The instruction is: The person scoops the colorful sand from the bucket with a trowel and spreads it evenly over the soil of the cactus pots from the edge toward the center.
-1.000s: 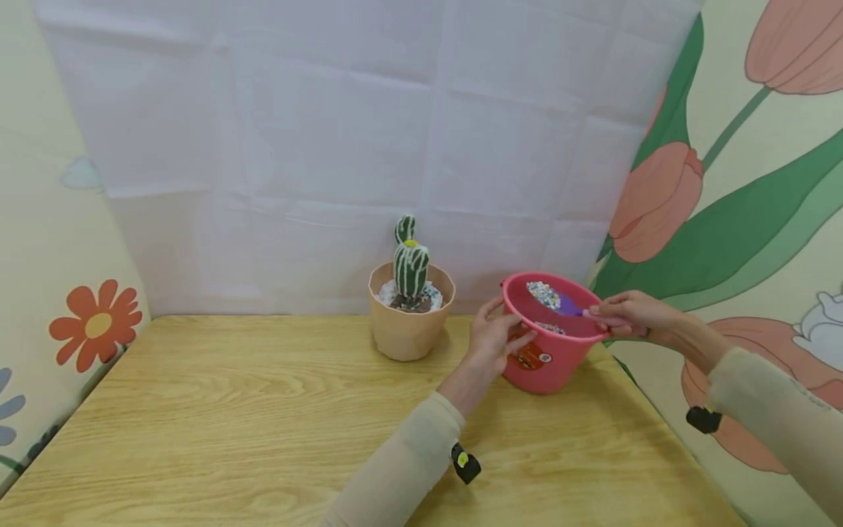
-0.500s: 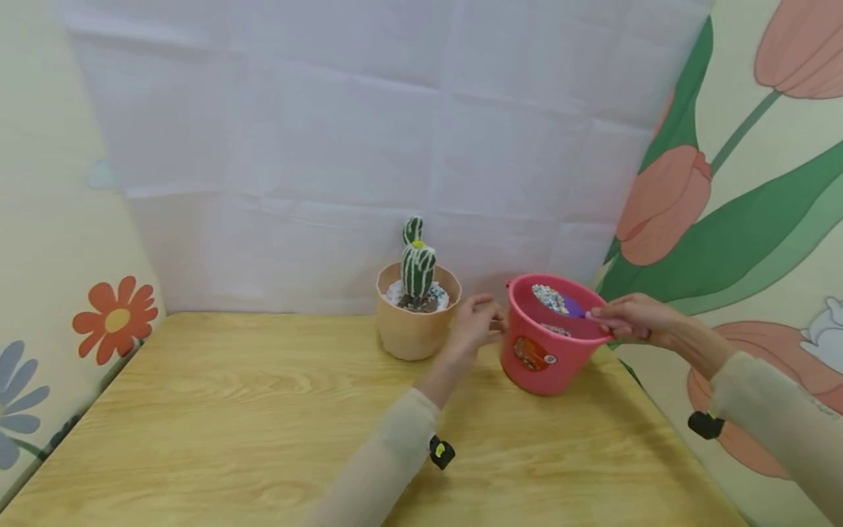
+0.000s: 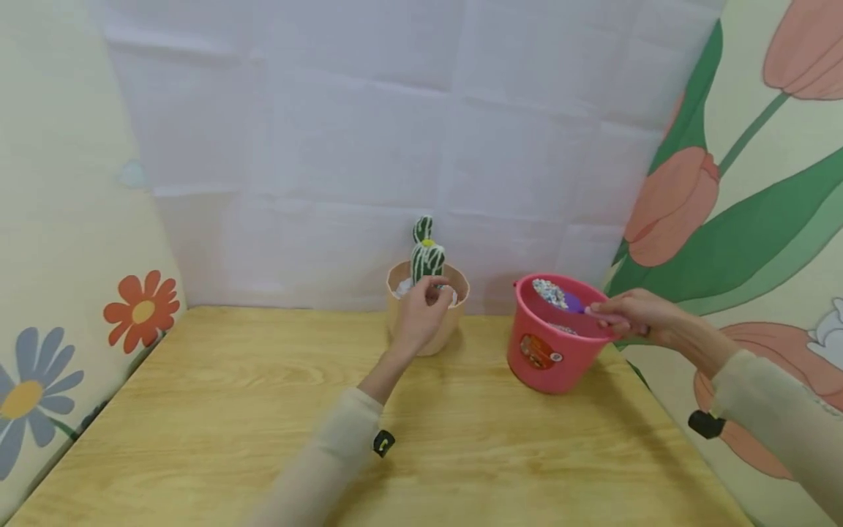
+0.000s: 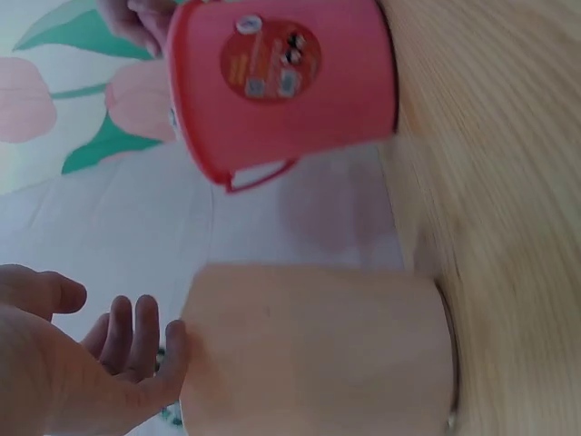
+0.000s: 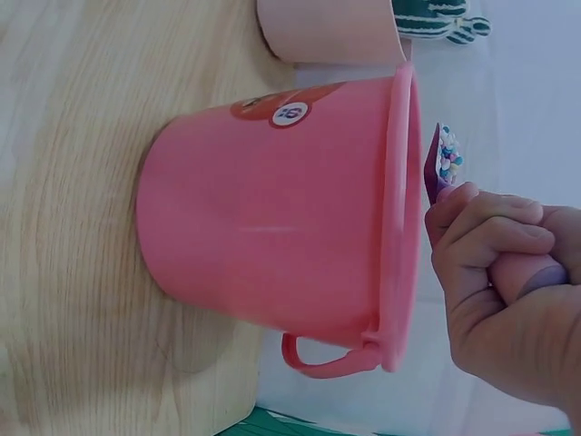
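My right hand (image 3: pixel 635 315) grips the pink handle of a small trowel (image 3: pixel 574 303), its purple blade heaped with multicoloured pebbles (image 3: pixel 549 293). The trowel is held level above the mouth of a pink bucket (image 3: pixel 548 362), where more pebbles show inside. My left hand (image 3: pixel 421 315) is in front of a peach flowerpot (image 3: pixel 437 338) and hides part of its rim. In the left wrist view its loosely bent fingers (image 4: pixel 145 331) hold nothing, and one fingertip overlaps the pot's edge. A green-and-white striped cactus (image 3: pixel 428 262) stands upright in that pot.
Both containers stand near the back edge of the wooden table (image 3: pixel 263 410), the bucket to the right of the pot. A white cloth (image 3: pixel 342 146) hangs behind them. Flower-patterned walls (image 3: pixel 757 234) flank the table. The bucket's handle (image 5: pixel 331 363) hangs at its side.
My left hand has let go of the bucket's rim and moved left to the flowerpot. My right hand has stayed over the bucket with the loaded trowel. The head view has shifted slightly left.
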Tool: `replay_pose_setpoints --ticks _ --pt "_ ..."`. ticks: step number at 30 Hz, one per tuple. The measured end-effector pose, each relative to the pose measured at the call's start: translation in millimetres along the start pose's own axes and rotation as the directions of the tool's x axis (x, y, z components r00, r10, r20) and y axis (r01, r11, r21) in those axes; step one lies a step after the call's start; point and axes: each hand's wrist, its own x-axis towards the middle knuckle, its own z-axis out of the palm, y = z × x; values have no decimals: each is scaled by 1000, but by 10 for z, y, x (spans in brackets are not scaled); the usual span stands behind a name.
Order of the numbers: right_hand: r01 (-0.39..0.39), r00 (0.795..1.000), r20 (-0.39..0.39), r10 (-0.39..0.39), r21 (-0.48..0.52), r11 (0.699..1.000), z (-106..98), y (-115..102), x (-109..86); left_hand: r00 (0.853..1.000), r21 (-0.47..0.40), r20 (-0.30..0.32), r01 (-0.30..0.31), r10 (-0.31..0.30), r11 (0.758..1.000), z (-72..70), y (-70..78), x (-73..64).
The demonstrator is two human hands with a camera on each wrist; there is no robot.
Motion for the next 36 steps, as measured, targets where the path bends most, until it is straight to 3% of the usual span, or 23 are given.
replay_pose_setpoints --ticks 2,7,12,16,18,20,25,29,36 --pt "2 1000 3 -2 -18 1000 21 -28 6 997 65 -62 -32 36 997 -119 -62 33" --pt "26 999 23 -25 -82 996 83 -102 25 978 159 -202 -21 54 987 -382 -216 111" --pt "53 998 29 -50 -96 994 159 -192 44 943 167 -329 4 52 986 -547 -347 192" --pt "68 998 23 -66 -108 992 231 -273 52 925 152 -379 42 19 988 -613 -444 234" --pt "75 997 17 -73 -113 991 271 -315 56 930 131 -368 64 -11 989 -632 -491 242" --pt "81 997 14 -80 -123 989 315 -357 59 943 97 -329 87 -50 991 -638 -539 247" --pt "79 997 10 -78 -143 987 431 -451 82 975 10 -173 144 -140 990 -632 -667 235" --pt "68 998 16 -66 -158 985 521 -491 113 977 -18 -109 182 -183 983 -606 -731 226" --pt "64 997 44 -59 -127 990 640 -538 181 972 -45 -78 218 -221 975 -574 -774 238"
